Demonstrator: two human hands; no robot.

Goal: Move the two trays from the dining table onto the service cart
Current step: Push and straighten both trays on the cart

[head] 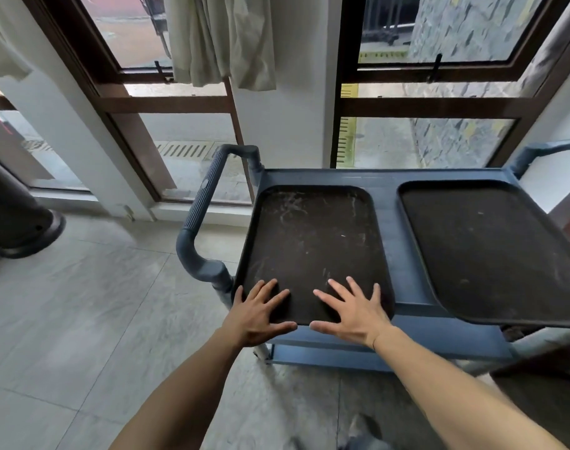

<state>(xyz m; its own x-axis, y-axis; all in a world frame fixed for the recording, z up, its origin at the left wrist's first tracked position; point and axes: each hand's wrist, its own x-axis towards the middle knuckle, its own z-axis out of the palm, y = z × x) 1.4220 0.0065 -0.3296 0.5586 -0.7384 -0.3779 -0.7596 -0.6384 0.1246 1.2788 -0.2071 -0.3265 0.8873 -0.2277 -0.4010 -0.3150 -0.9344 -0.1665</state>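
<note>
Pressing flat: left hand [260, 315] and right hand [351, 315] laid open-palmed on near tray [309, 241], nothing gripped, likely seating it on service cart [387, 203]; second tray [491, 251] parked centre-right, overhanging front edge.

Both trays are on the blue service cart [387, 196] top now. The left tray [312, 241], dark and scuffed with whitish scratches, sits flat by the cart's left edge. The right tray [491, 251], cleaner, hangs over the cart's near-right corner, maybe slightly tilted.
</note>
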